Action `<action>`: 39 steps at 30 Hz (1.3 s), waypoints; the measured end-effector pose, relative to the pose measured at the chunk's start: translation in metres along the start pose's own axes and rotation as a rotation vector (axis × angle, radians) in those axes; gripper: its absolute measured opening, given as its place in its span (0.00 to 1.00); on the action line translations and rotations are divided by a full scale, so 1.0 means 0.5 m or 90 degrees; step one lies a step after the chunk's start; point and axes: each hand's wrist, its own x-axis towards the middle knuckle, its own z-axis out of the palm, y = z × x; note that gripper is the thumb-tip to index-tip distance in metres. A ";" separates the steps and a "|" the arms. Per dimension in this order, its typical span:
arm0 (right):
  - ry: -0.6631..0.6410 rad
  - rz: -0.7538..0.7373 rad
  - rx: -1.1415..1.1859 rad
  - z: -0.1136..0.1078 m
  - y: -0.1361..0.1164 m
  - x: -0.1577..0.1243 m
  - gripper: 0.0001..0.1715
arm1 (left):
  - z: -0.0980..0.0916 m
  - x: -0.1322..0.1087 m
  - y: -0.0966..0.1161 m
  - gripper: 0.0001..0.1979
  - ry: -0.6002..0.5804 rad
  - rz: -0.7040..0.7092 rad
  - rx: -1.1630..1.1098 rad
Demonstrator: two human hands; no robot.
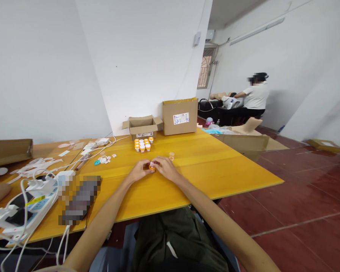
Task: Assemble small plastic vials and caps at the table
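Note:
Between my two hands, over the middle of the wooden table [204, 158], is a small orange-and-white jar [152, 166]. My left hand [140, 170] has its fingers curled round the jar's left side. From the right, my right hand [166, 167] grips it with thumb and fingertips, which cover part of it. Beyond my hands stands a cluster of similar small jars [142, 146], with orange and white parts. A clear round piece [171, 155] lies on the table just past my right hand. Left of the cluster is a small heap of white pieces [104, 160] with a teal ring [97, 162].
An open cardboard box [143, 133] and a larger box [180, 118] stand against the wall. On the left are a power strip [36, 211] with white cables and a blurred dark device [82, 200]. A person in a white shirt [256, 96] sits at the back right.

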 end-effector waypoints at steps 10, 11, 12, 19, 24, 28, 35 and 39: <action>-0.021 -0.012 -0.001 -0.004 0.000 -0.001 0.10 | 0.000 0.000 -0.004 0.11 -0.003 -0.004 -0.003; -0.022 -0.012 0.000 -0.004 0.000 -0.001 0.10 | 0.000 0.000 -0.004 0.12 -0.003 -0.005 -0.003; -0.022 -0.011 0.002 -0.003 0.001 -0.001 0.10 | 0.000 0.000 -0.004 0.12 -0.002 -0.005 -0.003; -0.030 -0.002 0.006 -0.005 -0.001 0.000 0.10 | -0.001 0.002 -0.004 0.09 -0.004 0.002 -0.006; -0.034 -0.005 0.016 -0.006 0.000 0.001 0.11 | -0.001 0.001 -0.002 0.09 -0.007 0.001 -0.010; -0.035 -0.007 0.017 -0.006 0.000 0.002 0.11 | -0.001 0.001 -0.002 0.10 -0.006 0.001 -0.005; -0.035 0.003 0.006 -0.008 -0.005 0.002 0.10 | -0.001 0.002 -0.001 0.11 -0.008 0.003 -0.002; -0.036 -0.002 0.003 -0.008 -0.004 0.001 0.10 | -0.001 0.002 -0.002 0.11 -0.010 0.002 0.001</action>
